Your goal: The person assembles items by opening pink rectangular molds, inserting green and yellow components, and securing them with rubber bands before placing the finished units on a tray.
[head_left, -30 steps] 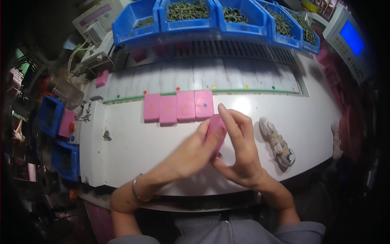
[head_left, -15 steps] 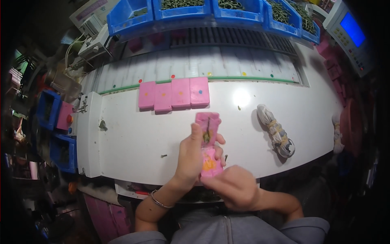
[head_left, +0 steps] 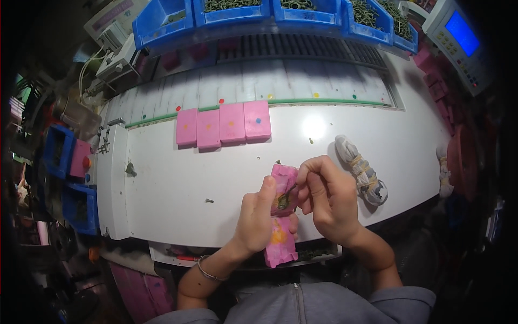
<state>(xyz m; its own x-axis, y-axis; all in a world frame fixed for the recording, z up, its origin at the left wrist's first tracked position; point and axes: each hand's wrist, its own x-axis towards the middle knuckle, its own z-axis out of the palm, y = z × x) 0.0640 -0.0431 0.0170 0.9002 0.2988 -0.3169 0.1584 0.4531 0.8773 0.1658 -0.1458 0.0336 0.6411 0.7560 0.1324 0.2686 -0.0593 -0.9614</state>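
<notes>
Over the table's front part, my left hand (head_left: 254, 221) holds an opened pink rubber mould (head_left: 280, 252), thumb upright along its side and fingers behind. Its two halves lie spread one above the other; the lower one has an orange-yellow patch. In the upper half sits a dark green, wax-like piece (head_left: 283, 202) with a thin stem. My right hand (head_left: 333, 204) is closed in a pinch at that stem, at the mould's right edge. The fingertips partly hide the stem's end.
Beyond my hands stands a row of several closed pink moulds (head_left: 232, 123) with coloured dots. A cloth bundle (head_left: 362, 171) bound with bands lies to the right. Blue bins (head_left: 310, 17) of green pieces line the back. A control box (head_left: 461, 38) with a blue screen stands far right.
My right hand has risen from the mould's lower end to the stem in its upper half. The mould and my left hand have shifted slightly nearer to me. The view has tilted a little.
</notes>
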